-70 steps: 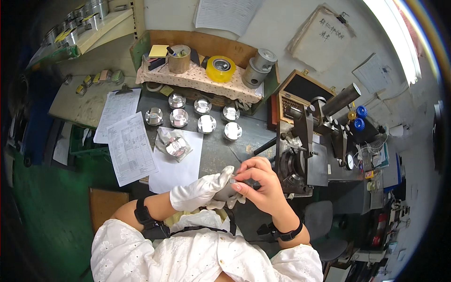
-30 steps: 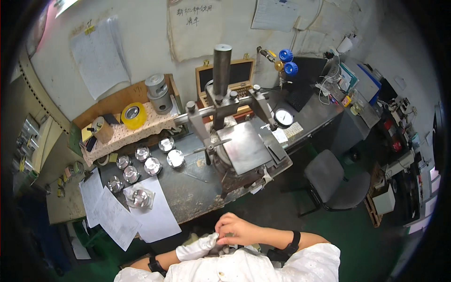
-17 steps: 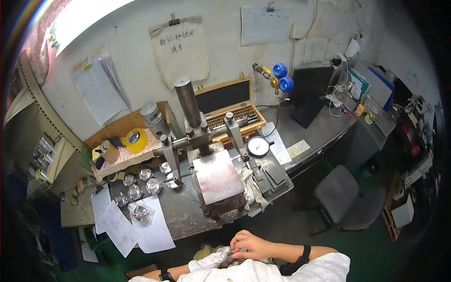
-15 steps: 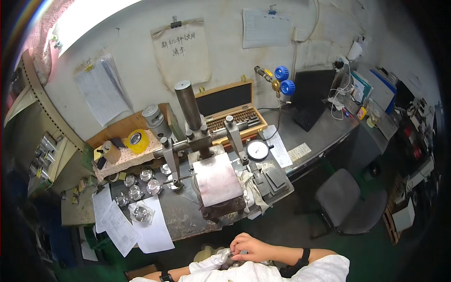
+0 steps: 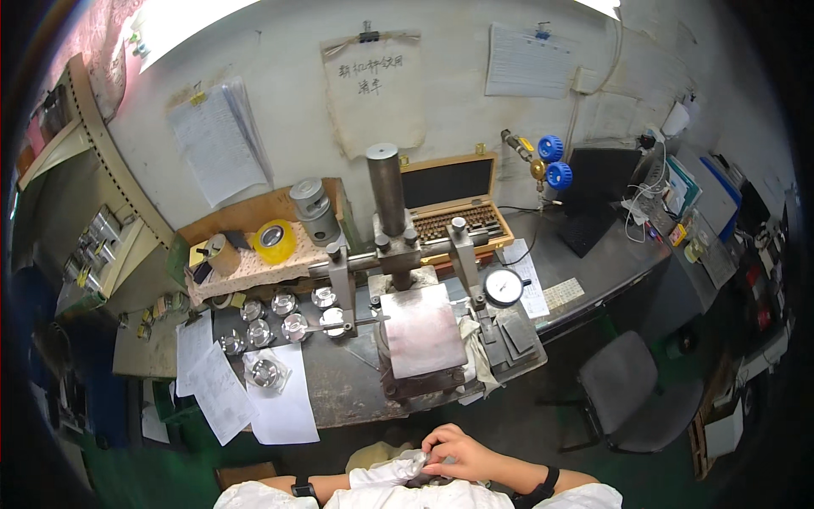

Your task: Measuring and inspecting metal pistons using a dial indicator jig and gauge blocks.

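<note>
My left hand (image 5: pixel 386 473), in a white glove, is low in the picture close to my body. Its fingers are mostly hidden where the two hands meet. My bare right hand (image 5: pixel 462 455) comes in from the right, fingers bent and pinched together against the gloved fingertips. What lies between them, if anything, is too small to make out. Beyond my hands, at the bench edge, stands a metal gauge stand with a flat square plate (image 5: pixel 421 332) and a thick upright post (image 5: pixel 387 191). A dial gauge (image 5: pixel 504 288) is beside it.
Several shiny round metal parts (image 5: pixel 294 327) are on the bench left of the stand, near paper sheets (image 5: pixel 284 407). Behind are an open wooden case of pins (image 5: pixel 449 220) and a yellow tape roll (image 5: pixel 275 243). A grey chair (image 5: pixel 619 377) stands right.
The view has swung left, so the bench and wall appear farther right. My hands stay together near my body; the right fingers have bent closer onto the gloved fingertips.
</note>
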Motion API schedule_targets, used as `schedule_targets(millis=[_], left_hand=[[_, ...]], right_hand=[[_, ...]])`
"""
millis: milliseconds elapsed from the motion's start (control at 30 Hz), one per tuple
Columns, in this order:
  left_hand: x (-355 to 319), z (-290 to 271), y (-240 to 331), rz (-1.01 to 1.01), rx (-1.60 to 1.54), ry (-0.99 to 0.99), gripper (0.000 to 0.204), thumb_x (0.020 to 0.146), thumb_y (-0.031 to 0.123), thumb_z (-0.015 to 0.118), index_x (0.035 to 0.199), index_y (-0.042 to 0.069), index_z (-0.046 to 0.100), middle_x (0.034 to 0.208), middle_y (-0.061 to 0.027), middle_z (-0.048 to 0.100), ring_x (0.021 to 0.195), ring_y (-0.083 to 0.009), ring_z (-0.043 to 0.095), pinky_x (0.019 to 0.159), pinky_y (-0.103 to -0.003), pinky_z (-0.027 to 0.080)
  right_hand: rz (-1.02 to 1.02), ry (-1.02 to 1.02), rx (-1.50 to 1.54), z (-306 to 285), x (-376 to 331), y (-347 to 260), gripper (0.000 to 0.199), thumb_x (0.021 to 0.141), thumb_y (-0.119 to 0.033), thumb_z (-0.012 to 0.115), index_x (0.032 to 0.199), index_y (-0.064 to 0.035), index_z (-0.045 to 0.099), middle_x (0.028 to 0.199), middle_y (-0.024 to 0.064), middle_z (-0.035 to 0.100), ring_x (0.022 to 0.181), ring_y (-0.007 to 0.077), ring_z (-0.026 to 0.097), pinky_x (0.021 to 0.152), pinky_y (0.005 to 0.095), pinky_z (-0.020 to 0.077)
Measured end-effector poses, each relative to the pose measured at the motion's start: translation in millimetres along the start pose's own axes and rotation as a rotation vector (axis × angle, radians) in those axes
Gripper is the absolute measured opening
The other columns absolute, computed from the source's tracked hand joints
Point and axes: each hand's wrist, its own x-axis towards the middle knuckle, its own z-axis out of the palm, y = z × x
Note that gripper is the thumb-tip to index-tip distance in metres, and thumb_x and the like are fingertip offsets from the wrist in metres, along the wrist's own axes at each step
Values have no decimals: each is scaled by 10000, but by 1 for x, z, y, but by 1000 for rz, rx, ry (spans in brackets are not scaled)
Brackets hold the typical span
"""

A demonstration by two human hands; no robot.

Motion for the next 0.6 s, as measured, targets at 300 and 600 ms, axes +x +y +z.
schedule_targets(millis=[300,600], left_hand=[[-10,-22,-2,36,-1,0,489,852,536,563,1102,118,512,916,11,518,755,-67,484,629,-221,413],[-11,-35,-5,30,35,-38,488,854,529,565,1111,119,510,923,10,522,756,-67,489,633,-221,418]], right_hand=[[37,18,-7,13,12,-1,151,760,-216,728,757,-79,666,1009,46,574,1025,250,458,913,374,332],[29,5,-58,17,26,-1,191,788,-253,699,738,-74,654,1034,52,558,1049,274,439,933,389,326]])
